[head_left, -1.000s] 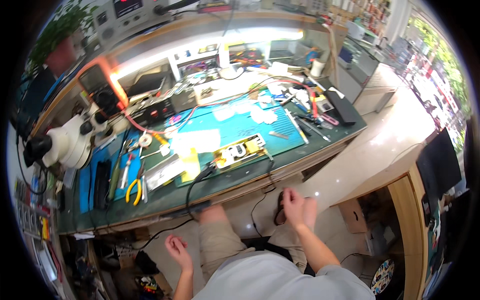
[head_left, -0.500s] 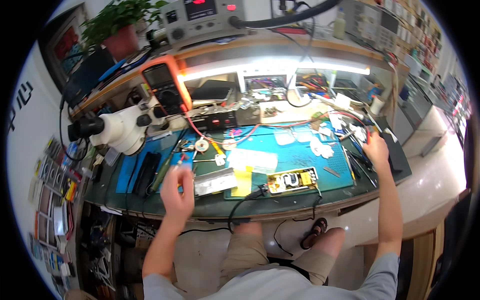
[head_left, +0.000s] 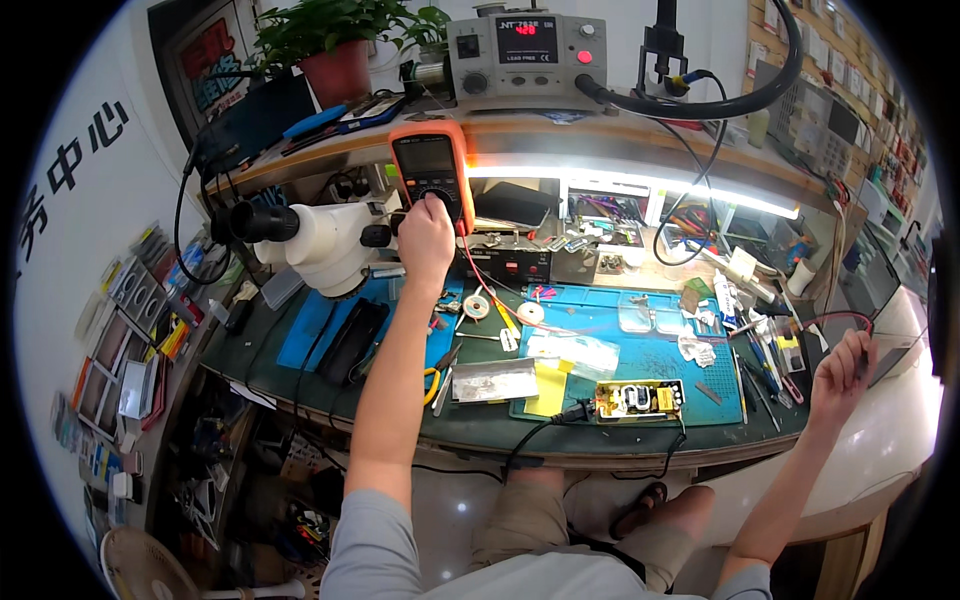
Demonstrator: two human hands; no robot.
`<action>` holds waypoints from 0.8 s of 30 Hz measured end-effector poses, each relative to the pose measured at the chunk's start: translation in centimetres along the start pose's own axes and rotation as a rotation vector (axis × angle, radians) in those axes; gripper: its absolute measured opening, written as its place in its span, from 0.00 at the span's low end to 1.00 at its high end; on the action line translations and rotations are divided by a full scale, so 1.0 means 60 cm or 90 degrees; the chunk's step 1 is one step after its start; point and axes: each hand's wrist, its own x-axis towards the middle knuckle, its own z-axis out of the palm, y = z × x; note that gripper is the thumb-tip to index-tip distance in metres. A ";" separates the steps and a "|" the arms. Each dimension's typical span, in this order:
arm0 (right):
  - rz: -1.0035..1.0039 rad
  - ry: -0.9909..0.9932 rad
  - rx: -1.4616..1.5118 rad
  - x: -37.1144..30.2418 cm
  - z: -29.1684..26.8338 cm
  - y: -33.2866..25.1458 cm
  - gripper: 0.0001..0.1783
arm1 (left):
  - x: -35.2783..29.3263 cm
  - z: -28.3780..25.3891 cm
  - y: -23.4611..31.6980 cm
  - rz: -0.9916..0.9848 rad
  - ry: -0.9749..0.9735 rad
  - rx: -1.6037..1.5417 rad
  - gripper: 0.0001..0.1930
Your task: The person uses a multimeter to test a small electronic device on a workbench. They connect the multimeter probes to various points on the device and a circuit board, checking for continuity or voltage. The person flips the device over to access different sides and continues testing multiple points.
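Left hand (head_left: 427, 243) now up at orange multimeter (head_left: 425, 155)

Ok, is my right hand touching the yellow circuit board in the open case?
Apart. The head view shows your right hand well to the right of the circuit board, with tools between them.

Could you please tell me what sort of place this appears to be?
It looks like an electronics repair workshop: there is a white microscope, an orange-framed multimeter with the left hand at its dial, and an exposed circuit board in an open case.
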 end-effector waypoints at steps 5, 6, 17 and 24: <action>-0.005 -0.074 0.083 -0.004 0.058 0.065 0.11 | -0.001 0.001 0.003 -0.035 0.005 -0.048 0.27; 0.003 -0.092 0.042 -0.005 0.059 0.070 0.12 | -0.002 0.002 0.005 -0.042 0.000 -0.054 0.27; 0.183 -0.106 -0.547 0.035 0.011 0.131 0.20 | -0.015 -0.027 0.019 -0.078 -0.062 -0.116 0.30; 0.261 -0.006 -0.798 0.012 0.070 0.206 0.11 | -0.213 -0.095 0.122 0.128 -0.217 -0.256 0.11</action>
